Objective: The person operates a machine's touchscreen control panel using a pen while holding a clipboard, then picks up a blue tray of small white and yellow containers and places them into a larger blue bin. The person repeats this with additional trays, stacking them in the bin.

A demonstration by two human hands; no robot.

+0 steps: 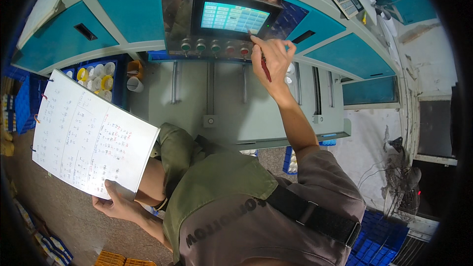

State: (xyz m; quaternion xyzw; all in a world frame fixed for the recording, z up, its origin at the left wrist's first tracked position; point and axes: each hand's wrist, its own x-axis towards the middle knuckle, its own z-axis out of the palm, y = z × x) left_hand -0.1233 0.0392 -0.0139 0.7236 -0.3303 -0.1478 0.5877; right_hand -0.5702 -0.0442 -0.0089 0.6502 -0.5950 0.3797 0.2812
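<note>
Red pen [266,70] in right hand [276,58]

The one view looks from the wearer's head steeply down through a wide fisheye with a dark, rounded rim. It faces a teal-panelled machine [133,12], its screen [231,18] near the top edge. The apron [221,182] is close; both left hand [118,204] and right hand [274,59] show, the floor [81,221] farther below.

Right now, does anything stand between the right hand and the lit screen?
Nothing visible does. The right hand, holding a red pen, is at the lower right of the lit screen; the row of buttons sits below the screen, and the left hand holds the bound sheets well aside.
</note>
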